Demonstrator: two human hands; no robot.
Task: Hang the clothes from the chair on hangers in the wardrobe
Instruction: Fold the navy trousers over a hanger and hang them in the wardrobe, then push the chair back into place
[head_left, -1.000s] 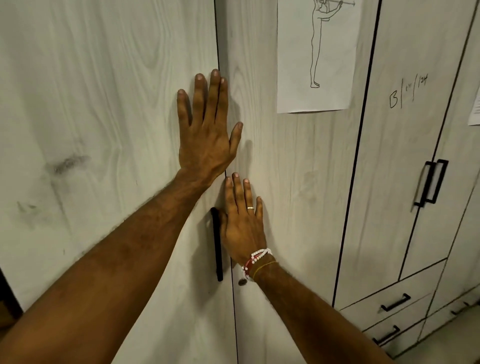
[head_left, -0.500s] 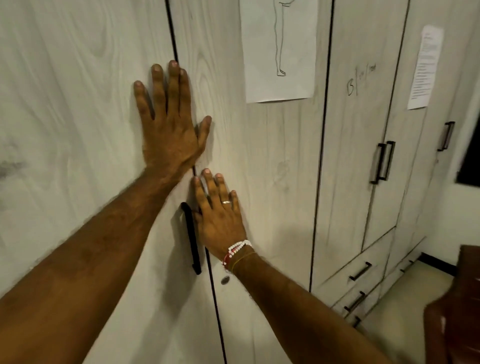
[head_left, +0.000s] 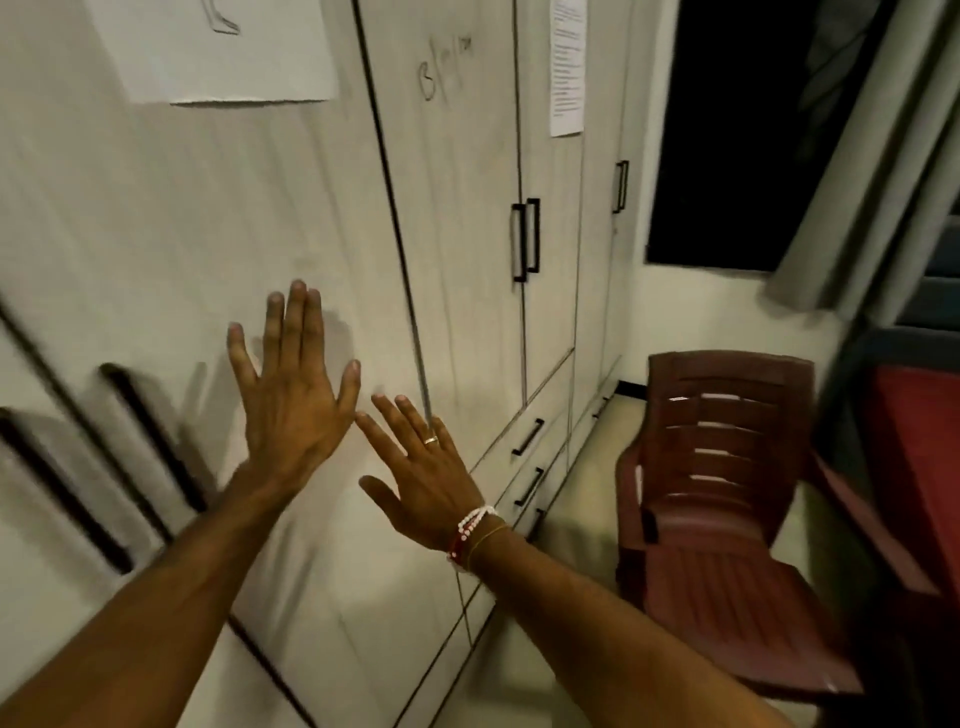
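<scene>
The pale wood-grain wardrobe (head_left: 171, 223) fills the left and centre, its doors closed. My left hand (head_left: 291, 395) is spread flat in front of a door with fingers apart, holding nothing. My right hand (head_left: 421, 467), with a ring and bead bracelets, is open just to its right and lower, slightly off the door. Black door handles (head_left: 150, 431) show at the lower left. A dark red plastic chair (head_left: 722, 499) stands at the right; its seat shows no clothes. No hangers are in view.
A further pair of wardrobe doors with black handles (head_left: 525, 239) and drawers (head_left: 527, 436) below runs toward the corner. Paper sheets (head_left: 567, 62) are stuck on the doors. A dark window (head_left: 737, 130) with grey curtain (head_left: 872, 156) is beyond the chair, and a red surface (head_left: 919, 441) at the far right.
The view has swung right, bringing the chair and window into sight. Both hands have come off the door seam and drifted right, fingers still spread.
</scene>
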